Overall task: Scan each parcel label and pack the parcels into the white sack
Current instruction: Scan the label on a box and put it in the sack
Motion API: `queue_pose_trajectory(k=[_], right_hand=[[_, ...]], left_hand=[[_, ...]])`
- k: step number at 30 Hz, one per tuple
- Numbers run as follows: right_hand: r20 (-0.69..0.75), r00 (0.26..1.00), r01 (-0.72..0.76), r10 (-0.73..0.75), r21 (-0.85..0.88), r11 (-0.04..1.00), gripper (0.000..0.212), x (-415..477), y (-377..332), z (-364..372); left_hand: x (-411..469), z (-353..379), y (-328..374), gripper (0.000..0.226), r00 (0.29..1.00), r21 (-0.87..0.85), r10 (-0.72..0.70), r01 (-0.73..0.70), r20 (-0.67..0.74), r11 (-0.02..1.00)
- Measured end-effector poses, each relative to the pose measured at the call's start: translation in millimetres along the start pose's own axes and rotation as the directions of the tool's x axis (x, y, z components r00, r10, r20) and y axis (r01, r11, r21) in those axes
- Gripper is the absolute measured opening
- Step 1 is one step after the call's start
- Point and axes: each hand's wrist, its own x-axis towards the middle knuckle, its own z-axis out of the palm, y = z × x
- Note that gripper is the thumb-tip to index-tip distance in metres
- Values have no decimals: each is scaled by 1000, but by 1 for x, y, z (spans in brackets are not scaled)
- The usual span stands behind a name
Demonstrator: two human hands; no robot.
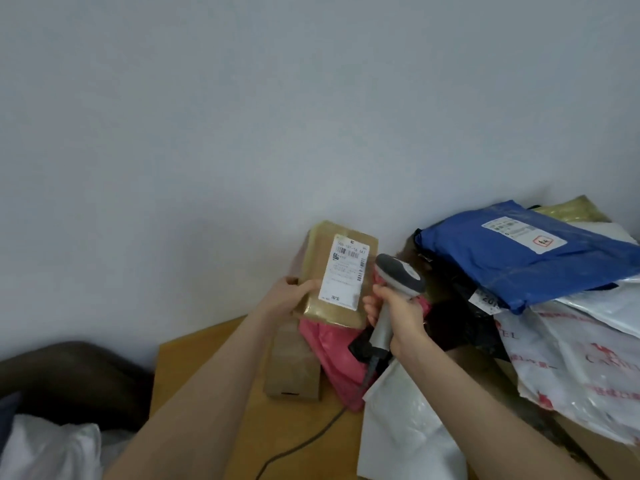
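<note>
A pale wall (242,116) fills the upper half of the view above a wooden tabletop (207,368) crowded with mail. Along the tabletop's right edge a heap of white printed mailers (571,362) lies under a blue poly parcel (519,258), whose white label faces up. A crumpled white sack (48,452) sits off the tabletop's left edge, at the bottom left corner of the view, beside a dark rounded shape (69,372) that cannot be identified. A plain white bag (408,420) lies at the near edge of the tabletop, under the right forearm. Near the tabletop's middle a pink mailer (329,358) lies beside a long cardboard box (294,365). Above them, the left hand (291,296) holds up a tape-wrapped brown parcel (332,271), fingers closed round its left edge and thumb on its front, the shipping label (344,271) turned toward the camera. The right hand (394,317) is wrapped tight around the grip of a grey barcode scanner (398,278), whose head is close beside the label's right edge. The scanner's black cable (311,441) trails across the wood toward the near edge.
</note>
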Motion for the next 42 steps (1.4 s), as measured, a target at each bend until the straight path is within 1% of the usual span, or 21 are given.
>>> queue_pose_trajectory(k=[3,5,8,11,15,17,22,29,36,39,42], right_hand=[[31,999,42,-38,-137,990,14,-40,16,10],[85,995,75,-57,-223,972,17,-69,31,18],[190,980,124,-63,-325,938,17,-114,58,33],[255,963,182,-84,-394,901,13,-152,82,49],[306,948,213,-88,-404,890,8,-191,105,66],[316,945,217,-79,-430,877,9,-203,113,71],[305,948,234,-86,-492,839,14,-219,129,79],[308,948,232,-78,-506,831,13,-228,135,84],[345,934,248,-86,-458,854,10,-236,141,88],[343,935,243,-95,-423,873,10,-237,145,96],[349,934,228,-75,-423,877,10,-240,150,108]], left_hand=[[-33,-30,-42,74,997,-199,-75,70,-16,977],[-54,-49,-66,76,994,-283,-103,90,-32,955],[-81,-75,-96,77,993,-342,-104,77,-62,936],[-102,-96,-123,75,991,-365,-100,61,-89,929],[-121,-115,-154,73,984,-382,-116,56,-136,922],[-128,-121,-166,73,980,-385,-121,52,-158,921],[-141,-129,-185,74,972,-391,-123,37,-199,920],[-148,-131,-198,74,964,-388,-133,34,-230,921],[-156,-138,-200,76,964,-399,-126,23,-234,916],[-162,-150,-201,76,967,-436,-121,11,-226,900],[-177,-170,-203,73,966,-471,-118,-5,-231,882]])
